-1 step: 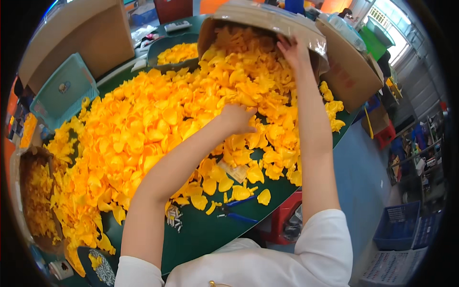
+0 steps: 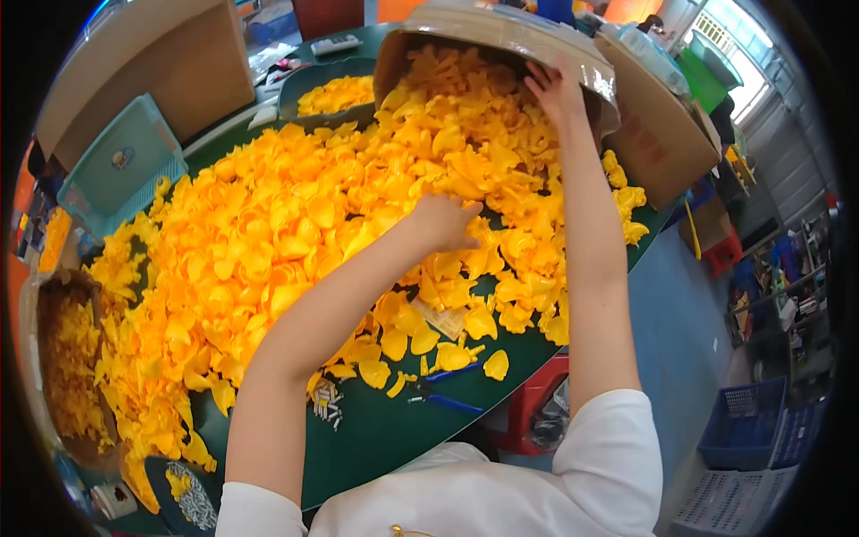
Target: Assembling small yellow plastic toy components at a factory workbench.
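Observation:
A thick heap of yellow curved plastic pieces (image 2: 268,224) covers much of the green table (image 2: 367,438). It runs up into the mouth of a cardboard box (image 2: 510,31) tipped on its side at the far edge. My left hand (image 2: 445,221) rests at the middle of the heap, thumb and fingers apart; no piece shows clearly in its grasp. Over at the box mouth, my right hand (image 2: 557,92) reaches along the rim with its fingers spread. Blue-handled pliers (image 2: 452,403) lie near the front edge, close to small metal pins (image 2: 327,403).
Left of the heap stand a teal basket (image 2: 125,166) and another box (image 2: 76,376) of yellow pieces. A dark tub (image 2: 327,116) of pieces sits beside the tipped box. Another carton (image 2: 658,134) stands at its right. A dish of pins (image 2: 192,501) is at near left.

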`<move>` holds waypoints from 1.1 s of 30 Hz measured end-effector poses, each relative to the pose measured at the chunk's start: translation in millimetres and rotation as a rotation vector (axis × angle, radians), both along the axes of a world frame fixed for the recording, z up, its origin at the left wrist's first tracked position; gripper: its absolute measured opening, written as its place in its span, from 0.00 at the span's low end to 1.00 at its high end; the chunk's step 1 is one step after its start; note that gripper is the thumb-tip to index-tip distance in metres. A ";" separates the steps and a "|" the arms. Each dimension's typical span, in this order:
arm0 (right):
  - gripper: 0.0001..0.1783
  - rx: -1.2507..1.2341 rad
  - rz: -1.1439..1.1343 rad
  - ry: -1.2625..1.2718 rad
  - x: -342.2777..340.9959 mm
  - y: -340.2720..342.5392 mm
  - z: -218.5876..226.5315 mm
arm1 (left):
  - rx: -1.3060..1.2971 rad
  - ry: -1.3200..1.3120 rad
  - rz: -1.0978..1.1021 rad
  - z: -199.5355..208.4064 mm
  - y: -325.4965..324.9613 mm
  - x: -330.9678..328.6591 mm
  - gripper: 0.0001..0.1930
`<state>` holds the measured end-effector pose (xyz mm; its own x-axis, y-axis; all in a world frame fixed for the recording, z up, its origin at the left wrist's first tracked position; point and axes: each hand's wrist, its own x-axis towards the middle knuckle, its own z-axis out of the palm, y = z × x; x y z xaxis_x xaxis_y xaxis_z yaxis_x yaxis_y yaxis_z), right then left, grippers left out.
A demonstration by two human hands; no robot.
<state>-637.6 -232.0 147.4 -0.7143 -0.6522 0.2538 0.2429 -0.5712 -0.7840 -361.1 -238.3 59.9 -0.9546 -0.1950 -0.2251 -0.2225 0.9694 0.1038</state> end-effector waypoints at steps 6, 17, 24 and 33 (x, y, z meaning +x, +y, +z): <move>0.38 0.795 -0.216 0.938 -9.7 34.1 -77.6 | -0.012 0.270 -0.158 16.6 14.7 74.8 0.33; 0.28 0.934 -0.142 1.339 126.3 53.9 -109.9 | 0.189 0.362 0.276 49.3 155.7 337.4 0.22; 0.28 0.810 -0.009 1.580 186.9 87.7 -101.9 | 0.108 0.529 0.597 25.2 194.7 429.7 0.17; 0.28 0.779 -0.114 1.888 257.5 108.9 -66.6 | -0.412 0.474 1.340 21.6 -47.3 574.1 0.37</move>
<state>-380.1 -123.1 80.8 0.0097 -0.9467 0.3220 -0.9999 -0.0113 -0.0031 212.9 -285.6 81.5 0.0179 -0.9411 0.3376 -0.9793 0.0516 0.1958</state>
